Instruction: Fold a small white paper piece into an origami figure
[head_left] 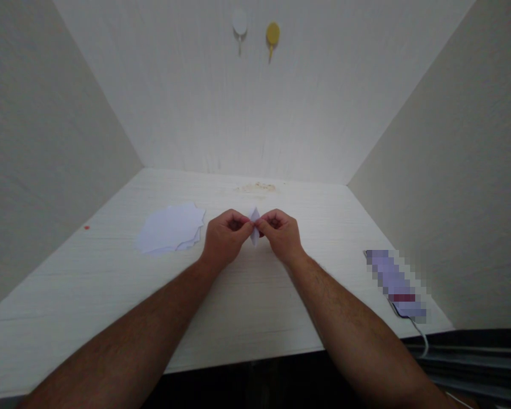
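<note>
A small folded piece of white paper [255, 234], pointed at top and bottom, is held upright between my two hands over the middle of the table. My left hand [226, 237] pinches its left side between thumb and fingers. From the other side, my right hand [281, 234] pinches it the same way, the fingertips of both hands almost meeting. Finer folds are too small to make out. To the left of my left hand lies a loose stack of white paper sheets [170, 227] with uneven, overlapping corners.
On the right of the white table [255, 312] lies a phone [394, 284], its screen pixelated, with a white cable [423, 341] running over the front edge. Walls close the left, back and right. A white hook [239, 24] and a yellow hook [273, 35] hang on the back wall.
</note>
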A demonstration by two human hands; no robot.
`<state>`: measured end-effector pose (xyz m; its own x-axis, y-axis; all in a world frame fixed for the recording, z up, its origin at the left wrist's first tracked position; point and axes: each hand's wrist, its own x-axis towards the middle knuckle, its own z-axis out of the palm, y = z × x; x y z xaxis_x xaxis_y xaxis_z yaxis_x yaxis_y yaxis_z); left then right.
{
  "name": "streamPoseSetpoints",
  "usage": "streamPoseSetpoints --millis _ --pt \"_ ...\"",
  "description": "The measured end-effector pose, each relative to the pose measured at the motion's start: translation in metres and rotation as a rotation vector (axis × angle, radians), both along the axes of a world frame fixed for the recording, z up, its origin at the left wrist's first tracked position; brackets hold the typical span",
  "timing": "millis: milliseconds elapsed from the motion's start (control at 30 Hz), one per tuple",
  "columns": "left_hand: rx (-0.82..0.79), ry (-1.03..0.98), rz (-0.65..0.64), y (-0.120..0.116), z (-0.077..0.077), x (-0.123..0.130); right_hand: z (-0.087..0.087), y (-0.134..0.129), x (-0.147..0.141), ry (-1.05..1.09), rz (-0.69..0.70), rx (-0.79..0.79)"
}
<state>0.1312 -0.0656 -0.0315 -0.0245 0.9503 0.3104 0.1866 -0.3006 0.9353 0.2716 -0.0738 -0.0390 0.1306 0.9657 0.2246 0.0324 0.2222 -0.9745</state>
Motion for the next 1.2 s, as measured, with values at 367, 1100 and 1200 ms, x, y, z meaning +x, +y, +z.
streamPoseSetpoints --millis 367,1100,1200 --pt "-0.062 -0.071 0.011 -0.0014 -0.0013 0.0041 -0.0032 0.001 -0.0028 -0.008 -0.055 -0.029" --pt "-0.12 -0.114 0.061 -0.0036 0.0025 0.0064 -0.0028 0.0 -0.0062 -0.029 -0.087 -0.019" --pt "-0.118 -0.104 0.071 -0.0045 0.0042 0.0068 -0.0009 -0.0006 -0.0069 -0.028 -0.1 -0.012"
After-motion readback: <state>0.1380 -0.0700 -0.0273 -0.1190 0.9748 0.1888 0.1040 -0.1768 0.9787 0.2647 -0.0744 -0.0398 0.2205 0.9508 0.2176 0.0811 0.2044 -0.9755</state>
